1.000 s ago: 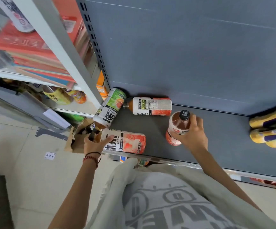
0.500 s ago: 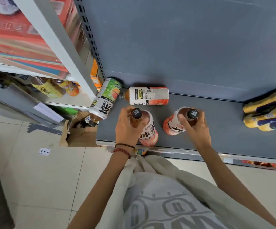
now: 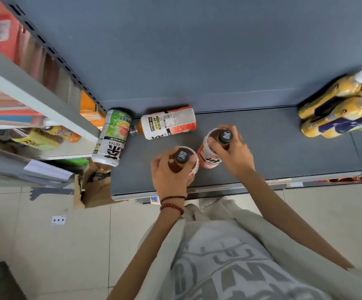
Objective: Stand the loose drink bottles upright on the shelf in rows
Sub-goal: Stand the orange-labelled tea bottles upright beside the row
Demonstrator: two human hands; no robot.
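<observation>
On the grey shelf [image 3: 262, 152], near its front edge, two pink-label tea bottles stand roughly upright and close together, seemingly touching. The left hand [image 3: 169, 176] has its fingers curled round the shoulder of the front bottle [image 3: 194, 168]. The right hand [image 3: 234, 152] wraps its fingers round the neck of the rear bottle [image 3: 208, 156]. A green-label bottle [image 3: 113, 137] lies at the shelf's left end, its cap over a cardboard box [image 3: 89, 191]. A white-label bottle [image 3: 169, 124] lies along the back panel. Yellow bottles [image 3: 331, 109] sit well apart at the right.
</observation>
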